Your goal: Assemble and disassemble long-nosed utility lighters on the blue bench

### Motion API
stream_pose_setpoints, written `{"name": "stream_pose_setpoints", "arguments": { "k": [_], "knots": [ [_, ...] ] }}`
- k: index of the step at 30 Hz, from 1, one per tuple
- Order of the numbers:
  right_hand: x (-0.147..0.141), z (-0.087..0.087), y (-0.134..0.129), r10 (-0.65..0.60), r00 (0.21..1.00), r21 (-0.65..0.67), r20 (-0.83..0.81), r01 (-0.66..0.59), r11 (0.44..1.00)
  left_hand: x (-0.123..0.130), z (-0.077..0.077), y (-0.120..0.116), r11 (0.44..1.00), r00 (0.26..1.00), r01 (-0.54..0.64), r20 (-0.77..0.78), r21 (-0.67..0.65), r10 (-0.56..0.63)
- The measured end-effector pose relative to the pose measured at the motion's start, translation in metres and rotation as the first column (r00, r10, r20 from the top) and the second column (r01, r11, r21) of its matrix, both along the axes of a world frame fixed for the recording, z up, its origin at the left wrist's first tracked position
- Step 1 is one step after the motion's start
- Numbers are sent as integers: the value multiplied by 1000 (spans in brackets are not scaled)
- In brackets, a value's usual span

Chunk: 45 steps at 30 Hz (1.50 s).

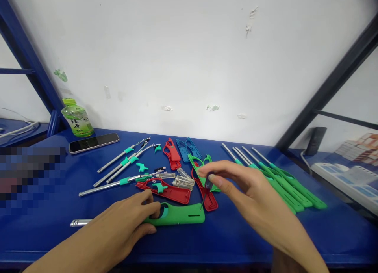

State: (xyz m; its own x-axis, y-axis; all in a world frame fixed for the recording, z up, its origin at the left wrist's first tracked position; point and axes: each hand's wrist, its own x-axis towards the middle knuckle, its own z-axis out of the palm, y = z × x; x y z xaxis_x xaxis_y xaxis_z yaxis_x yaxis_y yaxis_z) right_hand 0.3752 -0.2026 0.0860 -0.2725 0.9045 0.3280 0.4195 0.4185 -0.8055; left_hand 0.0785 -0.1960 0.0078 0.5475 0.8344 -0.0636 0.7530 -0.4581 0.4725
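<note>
A green long-necked lighter [184, 214] lies flat near the table's front, its metal tube pointing left. My left hand [134, 216] is closed around its trigger end, pressing it against the blue table. Above the lighter's right end, my right hand [236, 182] pinches a screwdriver [208, 183] by its dark handle. The screwdriver stands nearly upright, its tip at a small screw spot near the lighter's end. Just behind are a red casing half [177, 194] with a teal trigger [160, 187] on it, and several clear fuel tubes [183, 182].
Metal lighter tubes [118, 183] with teal collars and wires lie at left. Red [171, 153], blue [189, 147] and green casing parts [196, 162] sit at the back middle. Several green lighters [295, 186] lie at right. A phone [94, 142] and a bottle [77, 119] are at back left.
</note>
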Motion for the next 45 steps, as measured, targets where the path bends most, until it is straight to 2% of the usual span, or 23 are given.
{"name": "stream_pose_setpoints", "arguments": {
  "k": [6,14,17,22,28,33,35,38,42,45],
  "knots": [
    [1,-1,0,14,999,47,43,-16,999,0,2,-1,1000,1000,4,10,-14,-4],
    [1,-1,0,29,998,12,51,-29,1000,1,2,0,1000,1000,0,-1,-10,0],
    [-1,0,-1,28,1000,20,9,-28,999,0,2,0,1000,1000,8,-14,-7,-8],
    [-1,2,-2,9,1000,-3,8,-9,1000,-2,-4,2,1000,1000,10,-23,6,-10],
    [2,-4,2,134,988,-88,77,-128,988,-1,-1,0,1000,1000,9,-27,-9,-9],
    [1,-6,-6,107,994,-21,11,-107,994,-2,-2,0,1000,1000,-2,-3,-31,2],
    [1,-6,-10,92,992,-11,89,-91,996,-3,-5,1,1000,1000,3,-13,-18,-4],
    [1,-11,-11,52,952,-42,303,-41,998,-4,-7,2,1000,1000,12,-21,-4,-12],
    [2,-25,0,0,827,-118,562,80,990,-4,-6,1,1000,1000,17,12,-9,-17],
    [0,-30,7,-29,753,-132,657,153,979,-4,-4,1,1000,1000,17,22,-10,-17]
  ]
}}
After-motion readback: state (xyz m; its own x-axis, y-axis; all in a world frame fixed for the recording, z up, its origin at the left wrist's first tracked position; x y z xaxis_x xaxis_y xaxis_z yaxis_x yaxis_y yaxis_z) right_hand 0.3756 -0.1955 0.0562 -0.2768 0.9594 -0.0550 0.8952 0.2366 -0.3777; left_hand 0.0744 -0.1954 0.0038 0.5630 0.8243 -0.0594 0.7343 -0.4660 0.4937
